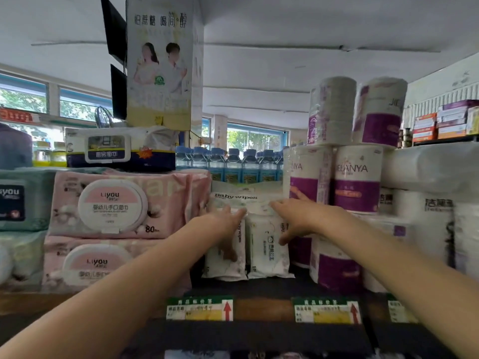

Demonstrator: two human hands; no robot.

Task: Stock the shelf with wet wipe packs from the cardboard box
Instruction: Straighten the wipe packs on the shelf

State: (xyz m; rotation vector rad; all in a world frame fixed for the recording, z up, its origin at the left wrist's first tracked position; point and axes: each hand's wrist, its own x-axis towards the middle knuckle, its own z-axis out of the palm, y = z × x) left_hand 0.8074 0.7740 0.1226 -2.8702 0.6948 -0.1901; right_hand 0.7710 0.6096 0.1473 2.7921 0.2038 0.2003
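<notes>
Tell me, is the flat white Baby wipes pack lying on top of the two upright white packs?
Yes, the flat white Baby wipes pack lies across the two upright white packs, with both hands on it.

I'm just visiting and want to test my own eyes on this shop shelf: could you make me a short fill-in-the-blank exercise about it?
1. The flat pack that both hands reach for reads "Baby ____".
2. That pack lies on top of ____ upright white packs.
3. The pink Liyou packs sit to the ____ of the left hand.
4. The rolls beside the right hand have white and ____ wrappers.

Missing words: wipes; two; left; purple
</notes>
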